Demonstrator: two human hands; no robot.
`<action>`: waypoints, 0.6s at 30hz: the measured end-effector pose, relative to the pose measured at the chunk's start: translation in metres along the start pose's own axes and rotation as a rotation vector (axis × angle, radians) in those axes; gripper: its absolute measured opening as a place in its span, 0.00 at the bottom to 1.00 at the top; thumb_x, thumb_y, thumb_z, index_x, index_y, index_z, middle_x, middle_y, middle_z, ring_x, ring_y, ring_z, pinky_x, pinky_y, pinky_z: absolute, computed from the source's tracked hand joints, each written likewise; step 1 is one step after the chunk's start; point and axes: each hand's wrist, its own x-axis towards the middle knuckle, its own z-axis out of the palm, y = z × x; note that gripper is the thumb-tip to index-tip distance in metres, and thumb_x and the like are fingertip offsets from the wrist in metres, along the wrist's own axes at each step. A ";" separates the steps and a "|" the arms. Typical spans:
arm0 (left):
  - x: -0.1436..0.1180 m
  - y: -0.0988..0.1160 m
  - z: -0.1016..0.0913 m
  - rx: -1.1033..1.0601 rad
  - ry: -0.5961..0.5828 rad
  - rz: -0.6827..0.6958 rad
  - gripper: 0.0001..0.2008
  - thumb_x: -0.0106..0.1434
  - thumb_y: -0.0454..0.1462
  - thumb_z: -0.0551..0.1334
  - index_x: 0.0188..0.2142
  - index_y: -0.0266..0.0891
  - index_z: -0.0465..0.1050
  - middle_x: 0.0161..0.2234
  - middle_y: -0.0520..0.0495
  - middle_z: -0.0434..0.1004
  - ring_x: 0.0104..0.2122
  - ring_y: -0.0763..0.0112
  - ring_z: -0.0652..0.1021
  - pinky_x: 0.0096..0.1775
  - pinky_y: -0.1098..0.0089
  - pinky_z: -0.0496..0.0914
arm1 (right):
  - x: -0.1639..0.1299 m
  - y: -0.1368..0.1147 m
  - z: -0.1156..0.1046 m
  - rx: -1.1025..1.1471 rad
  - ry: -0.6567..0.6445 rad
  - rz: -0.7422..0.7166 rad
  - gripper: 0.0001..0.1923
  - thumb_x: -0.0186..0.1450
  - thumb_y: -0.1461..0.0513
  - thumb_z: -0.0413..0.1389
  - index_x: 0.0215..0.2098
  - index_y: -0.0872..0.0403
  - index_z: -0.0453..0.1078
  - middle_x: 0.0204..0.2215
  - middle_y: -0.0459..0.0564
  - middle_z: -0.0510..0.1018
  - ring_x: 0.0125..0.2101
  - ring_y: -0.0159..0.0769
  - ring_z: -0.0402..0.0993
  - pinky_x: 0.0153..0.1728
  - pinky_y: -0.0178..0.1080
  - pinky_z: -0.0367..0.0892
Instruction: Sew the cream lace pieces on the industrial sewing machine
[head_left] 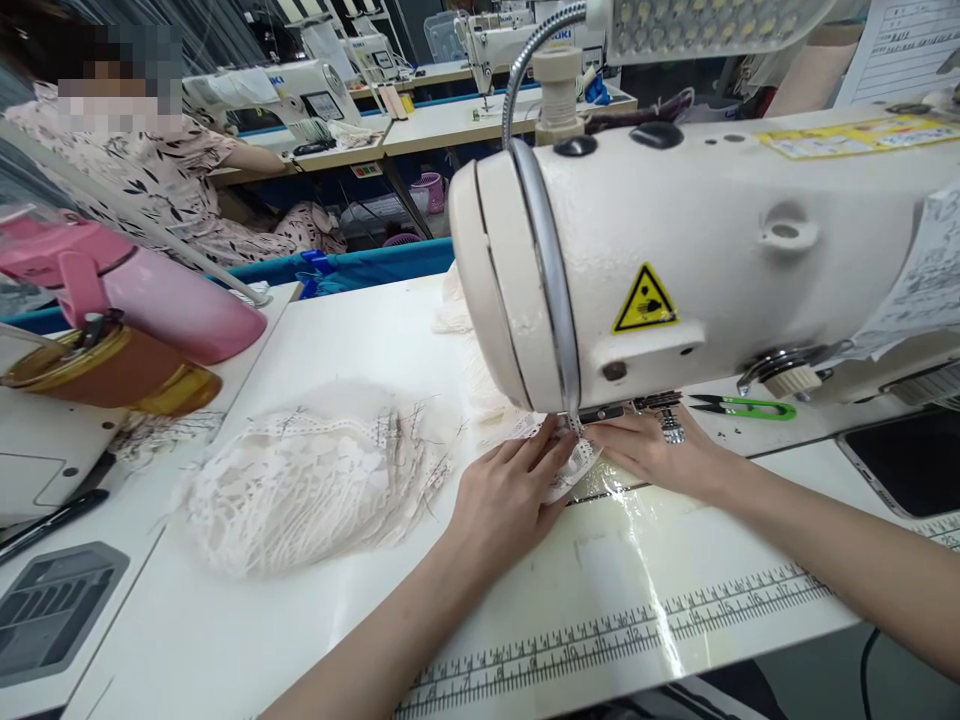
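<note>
A small piece of white lace [571,470] lies under the head of a white sewing machine [675,250], at the needle. My left hand [510,490] rests flat on the table with its fingertips pressing the lace from the left. My right hand [652,450] lies on the other side, fingers pinching the lace edge close to the presser foot. Both hands touch the same piece. The needle itself is hidden behind the machine head.
A heap of white lace pieces [307,480] lies left of my hands. A pink bottle [150,285] and an amber jar [97,370] lie at the far left. Green thread snips [742,407] sit behind my right hand. A ruler strip [637,625] runs along the table's front. Another person [142,170] sits at the back left.
</note>
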 end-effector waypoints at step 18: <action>-0.001 -0.014 -0.008 -0.036 -0.073 0.198 0.24 0.58 0.27 0.52 0.55 0.30 0.66 0.55 0.41 0.70 0.50 0.64 0.76 0.48 0.64 0.74 | -0.004 -0.004 0.011 -0.174 -0.030 -0.093 0.17 0.63 0.73 0.49 0.46 0.53 0.70 0.42 0.48 0.77 0.35 0.34 0.71 0.30 0.39 0.61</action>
